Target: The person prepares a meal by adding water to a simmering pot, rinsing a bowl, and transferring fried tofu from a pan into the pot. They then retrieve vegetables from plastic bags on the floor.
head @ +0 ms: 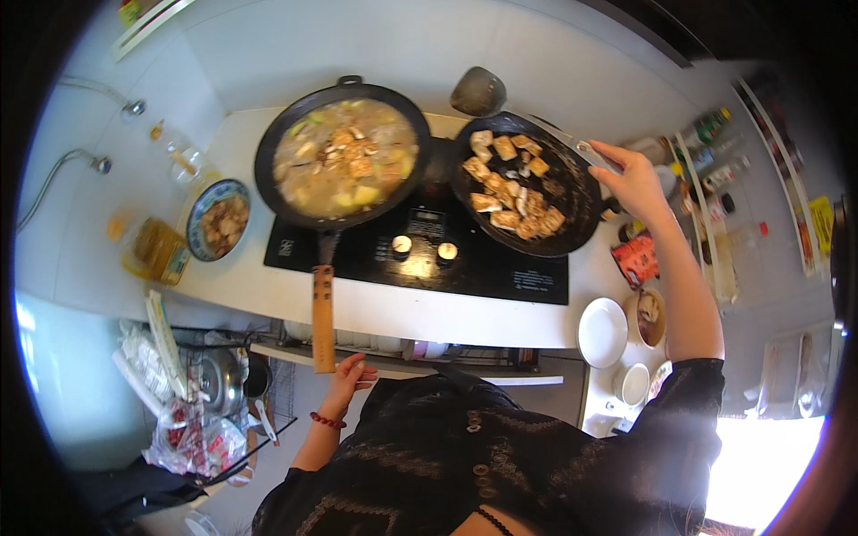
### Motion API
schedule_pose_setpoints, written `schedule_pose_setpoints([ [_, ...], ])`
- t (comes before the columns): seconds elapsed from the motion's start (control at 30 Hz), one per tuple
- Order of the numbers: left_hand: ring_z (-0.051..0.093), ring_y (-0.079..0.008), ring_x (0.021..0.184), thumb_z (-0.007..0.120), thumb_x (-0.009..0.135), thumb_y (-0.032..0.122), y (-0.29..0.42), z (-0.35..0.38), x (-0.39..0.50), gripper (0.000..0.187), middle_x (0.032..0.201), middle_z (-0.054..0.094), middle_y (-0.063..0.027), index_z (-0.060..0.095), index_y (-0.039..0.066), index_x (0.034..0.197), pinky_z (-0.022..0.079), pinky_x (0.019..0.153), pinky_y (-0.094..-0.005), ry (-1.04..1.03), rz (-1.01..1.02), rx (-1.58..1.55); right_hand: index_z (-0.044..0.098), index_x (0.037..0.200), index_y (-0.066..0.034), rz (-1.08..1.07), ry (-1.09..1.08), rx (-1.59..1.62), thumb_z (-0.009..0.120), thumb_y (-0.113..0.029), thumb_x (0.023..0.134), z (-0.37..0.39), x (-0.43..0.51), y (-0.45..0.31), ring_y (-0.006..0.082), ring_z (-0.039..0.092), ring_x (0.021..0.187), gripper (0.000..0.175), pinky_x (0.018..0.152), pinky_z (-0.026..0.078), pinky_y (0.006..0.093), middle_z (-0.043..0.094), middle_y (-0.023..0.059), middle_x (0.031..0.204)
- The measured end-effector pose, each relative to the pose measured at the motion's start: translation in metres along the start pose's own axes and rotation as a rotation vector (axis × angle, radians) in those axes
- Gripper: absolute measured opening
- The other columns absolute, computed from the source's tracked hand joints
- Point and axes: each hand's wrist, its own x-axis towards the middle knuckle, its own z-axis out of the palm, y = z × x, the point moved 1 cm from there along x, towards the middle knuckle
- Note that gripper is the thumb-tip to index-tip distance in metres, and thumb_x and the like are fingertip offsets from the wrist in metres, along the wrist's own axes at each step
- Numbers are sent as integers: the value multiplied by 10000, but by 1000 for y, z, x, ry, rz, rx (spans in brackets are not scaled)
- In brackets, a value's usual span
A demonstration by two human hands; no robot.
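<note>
My right hand (629, 181) grips the handle of a metal spatula (478, 92), whose blade is raised over the far left rim of a black frying pan (583, 221). Browned tofu pieces (516, 194) lie in that pan. To its left stands a dark wok (268, 171) holding a cloudy stew (315, 177), with several browned tofu pieces (352, 147) heaped in its middle. The wok's wooden handle (322, 315) points towards me. Just beside the handle's end is my left hand (354, 376), holding nothing, fingers loosely apart.
Both pans sit on a black cooktop (496, 271) with two knobs. A blue-patterned bowl of food (194, 224) and an oil jug (157, 251) stand left. At right are a white plate (602, 333), a red packet (635, 260) and bottle shelves (697, 201). Below, a drawer (529, 380) is pulled out.
</note>
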Motion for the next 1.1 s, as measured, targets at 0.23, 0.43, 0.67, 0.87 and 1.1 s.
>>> schedule_pose_setpoints([
  [0.23,645,-168,849,500,957,205,8,20,2,373,988,649,-123,446,19,1277,519,705,-255,-19,-21,32,617,1146,-6,183,-114,-223,683,-161,751,-69,-50,103,199,642,829,429,768,481,296,675,146,968],
  [0.43,647,-169,842,500,957,203,9,32,2,372,991,649,-130,449,14,1274,517,696,-251,-33,-19,38,650,1085,-7,316,-279,-119,710,-188,708,-67,-53,131,223,662,796,423,738,495,320,691,140,924],
  [0.67,644,-173,850,499,957,205,4,38,-7,382,993,649,-128,443,14,1283,513,706,-255,-8,-25,30,675,1064,-84,208,-302,-283,698,-246,728,-27,-17,116,247,653,798,374,733,490,321,689,118,907],
  [0.87,644,-175,854,492,961,213,0,40,-6,378,999,649,-120,447,26,1286,512,711,-260,-23,-37,13,662,1051,-27,150,-229,-75,706,-237,743,2,-7,115,225,641,754,375,694,476,323,684,124,856],
  [1.1,643,-188,863,495,961,247,-2,35,-5,396,997,647,-116,443,36,1292,519,728,-277,-3,-17,34,640,1040,59,222,-263,-7,702,-173,763,-43,-4,153,114,559,578,366,521,438,263,669,87,790],
])
